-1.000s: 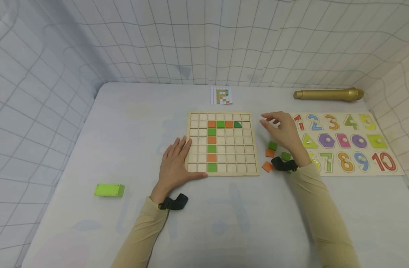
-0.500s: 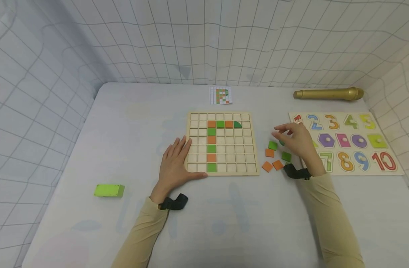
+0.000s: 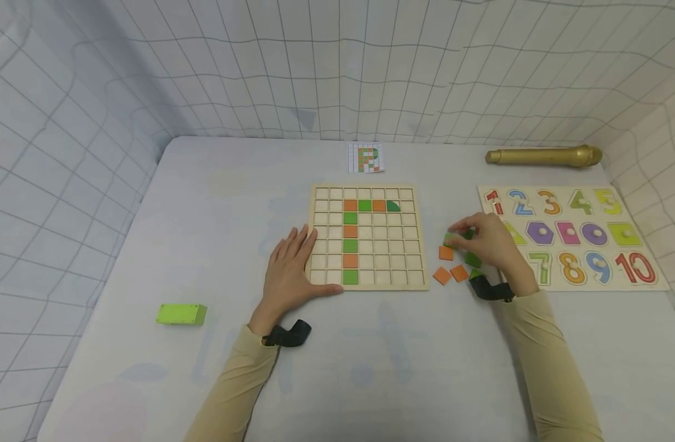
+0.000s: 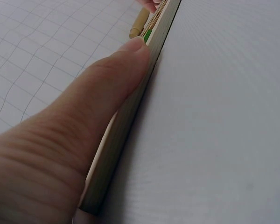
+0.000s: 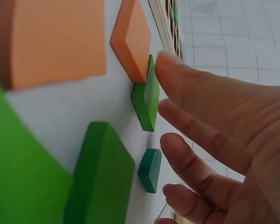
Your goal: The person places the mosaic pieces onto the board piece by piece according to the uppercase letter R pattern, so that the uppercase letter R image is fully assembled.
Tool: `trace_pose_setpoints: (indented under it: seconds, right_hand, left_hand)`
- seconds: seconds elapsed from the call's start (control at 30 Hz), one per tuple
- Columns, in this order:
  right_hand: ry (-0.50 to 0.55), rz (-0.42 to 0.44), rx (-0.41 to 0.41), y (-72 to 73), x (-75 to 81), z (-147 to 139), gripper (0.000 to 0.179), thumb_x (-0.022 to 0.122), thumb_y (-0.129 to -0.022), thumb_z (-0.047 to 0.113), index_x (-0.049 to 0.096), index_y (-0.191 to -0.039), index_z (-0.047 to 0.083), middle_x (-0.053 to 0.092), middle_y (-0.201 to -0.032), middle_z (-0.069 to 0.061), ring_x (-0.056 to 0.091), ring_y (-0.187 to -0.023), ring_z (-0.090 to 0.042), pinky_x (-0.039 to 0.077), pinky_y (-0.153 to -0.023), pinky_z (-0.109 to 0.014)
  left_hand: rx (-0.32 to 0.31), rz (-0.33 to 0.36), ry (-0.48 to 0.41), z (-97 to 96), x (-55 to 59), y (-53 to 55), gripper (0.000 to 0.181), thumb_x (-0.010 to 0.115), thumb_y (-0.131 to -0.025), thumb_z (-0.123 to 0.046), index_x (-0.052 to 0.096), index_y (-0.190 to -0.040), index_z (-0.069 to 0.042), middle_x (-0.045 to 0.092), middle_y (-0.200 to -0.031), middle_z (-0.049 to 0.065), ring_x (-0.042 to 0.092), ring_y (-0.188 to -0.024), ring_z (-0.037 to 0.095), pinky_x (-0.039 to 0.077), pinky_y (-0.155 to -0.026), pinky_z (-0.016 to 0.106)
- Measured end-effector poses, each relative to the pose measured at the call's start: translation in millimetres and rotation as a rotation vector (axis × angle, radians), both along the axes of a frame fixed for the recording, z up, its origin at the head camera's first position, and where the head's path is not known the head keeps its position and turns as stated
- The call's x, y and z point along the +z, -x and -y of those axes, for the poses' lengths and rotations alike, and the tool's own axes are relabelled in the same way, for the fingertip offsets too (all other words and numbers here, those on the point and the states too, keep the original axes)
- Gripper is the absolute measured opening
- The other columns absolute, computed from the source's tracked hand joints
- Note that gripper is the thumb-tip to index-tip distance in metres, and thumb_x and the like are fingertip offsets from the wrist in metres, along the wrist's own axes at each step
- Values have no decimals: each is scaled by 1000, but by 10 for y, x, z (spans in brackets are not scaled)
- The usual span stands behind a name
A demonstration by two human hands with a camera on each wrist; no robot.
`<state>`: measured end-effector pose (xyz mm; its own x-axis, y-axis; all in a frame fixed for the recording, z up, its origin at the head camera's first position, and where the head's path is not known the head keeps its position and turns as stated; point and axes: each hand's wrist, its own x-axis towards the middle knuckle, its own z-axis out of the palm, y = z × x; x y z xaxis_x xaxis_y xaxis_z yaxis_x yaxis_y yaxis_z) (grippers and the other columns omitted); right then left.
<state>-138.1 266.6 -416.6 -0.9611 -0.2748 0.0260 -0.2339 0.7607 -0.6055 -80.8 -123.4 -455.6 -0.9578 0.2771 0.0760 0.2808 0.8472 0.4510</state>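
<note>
My left hand (image 3: 285, 270) rests at the left edge and lower left corner of a wooden grid board (image 3: 395, 247), its fingers straight. In the left wrist view the thumb (image 4: 116, 70) lies along the board's side. Orange, green and dark green tiles sit in the grid, forming a column and a short row. My right hand (image 3: 489, 242) is lowered over loose tiles right of the board. Its fingertips are right at a green square tile (image 5: 151, 100), with nothing gripped. A dark green rounded piece (image 5: 150, 170) lies beside it, and orange tiles (image 3: 445, 253) lie nearer.
A small pattern card (image 3: 365, 158) lies behind the board. To the right is a number and shape puzzle (image 3: 569, 233), with a gold toy microphone (image 3: 544, 156) behind it. A green block (image 3: 181, 314) stands at the left.
My right hand has moved back from near the board's upper right, down and right, to the loose tiles, its fingertips now at a green one. The left hand has stayed put.
</note>
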Motion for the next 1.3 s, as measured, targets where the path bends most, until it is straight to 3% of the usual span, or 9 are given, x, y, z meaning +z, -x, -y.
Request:
trace_pose_setpoints:
  seconds: [0.17, 0.57, 0.77, 0.93, 1.13, 1.3]
  right_hand:
    - [1, 32, 6, 6, -3, -11, 23, 80, -78, 18, 74, -94, 2, 62, -85, -9, 43, -67, -20, 36, -58, -31]
    - [9, 17, 12, 41, -15, 46, 21, 80, -78, 15, 70, -90, 2, 64, -86, -10, 48, -72, -23, 38, -66, -35]
    - [-12, 42, -31, -33, -12, 73, 24, 77, -81, 20, 64, -95, 6, 60, -83, -8, 47, -70, -23, 37, -61, -34]
    - [-3, -1, -39, -61, -21, 94, 19, 77, -81, 18, 64, -91, 9, 61, -80, -6, 47, -68, -21, 37, -60, -34]
    - [63, -74, -35, 6, 21, 200, 14, 78, -80, 15, 67, -85, 9, 64, -78, -4, 47, -62, -19, 36, -54, -30]
    - [102, -48, -52, 104, 59, 350, 17, 80, -78, 18, 67, -82, 8, 65, -77, -2, 46, -60, -20, 34, -52, -28]
  left_hand:
    - [0, 1, 2, 2, 0, 2, 120, 71, -61, -71, 22, -152, -11, 15, -157, 6, 4, -143, 21, 5, -113, 42]
    - [2, 7, 7, 5, 11, -6, 120, 71, -62, -71, 22, -152, -11, 15, -157, 7, 4, -143, 22, 5, -113, 41]
    - [-1, 6, 9, 1, 4, -5, 120, 71, -62, -71, 21, -152, -11, 15, -157, 7, 4, -143, 22, 6, -113, 42]
    - [2, 0, -1, -6, 6, -10, 119, 71, -62, -71, 22, -152, -11, 16, -157, 7, 4, -143, 22, 7, -112, 42]
    - [1, -8, -8, -5, 9, -12, 119, 72, -62, -71, 23, -152, -10, 17, -156, 8, 5, -143, 23, 7, -112, 43]
    - [-2, -10, -6, -4, -1, -6, 119, 71, -62, -71, 23, -152, -10, 17, -156, 8, 5, -143, 23, 8, -112, 44]
